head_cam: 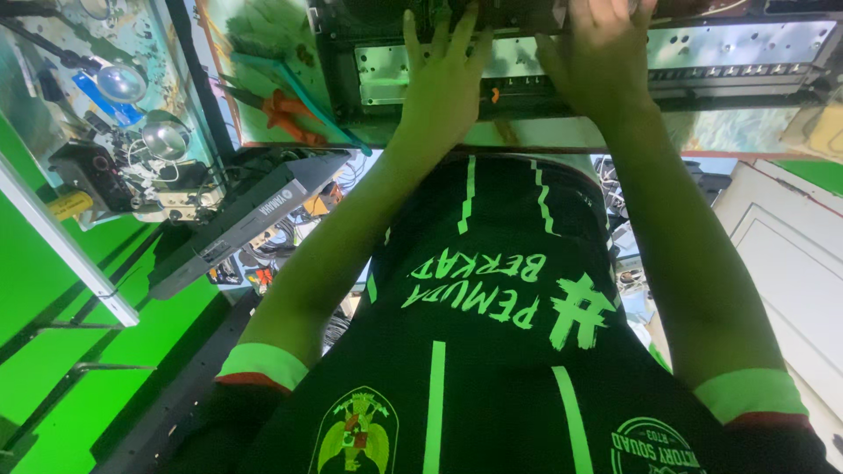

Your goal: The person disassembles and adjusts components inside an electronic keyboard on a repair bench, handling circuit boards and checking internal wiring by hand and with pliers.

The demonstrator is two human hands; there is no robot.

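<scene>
Chassis: a long metal electronics chassis (729, 48) is lying at the top of the view on the green workbench (544, 133), its long axis running left to right across the picture, its perforated silver front rail facing the person.
Chassis position: it is sitting at the bench's near edge, directly ahead of the person's chest, with its right end reaching toward the picture's right border.
Left hand: the left hand (443, 83) is resting palm down on the chassis's left part, fingers spread apart and pointing away from the body.
Right hand: the right hand (601, 53) is lying flat on the chassis just beside the left one, fingers slightly parted; the fingertips are running out of the top of the frame, so whether they are gripping anything cannot be told.
Arms: both forearms are stretching forward from the green-cuffed sleeves, nearly straight, converging toward the chassis.
Surroundings: orange-handled pliers (285, 114) and a teal-handled brush (281, 53) are lying on the bench left of the hands; a grey keyboard (246, 224) is leaning below them.
</scene>
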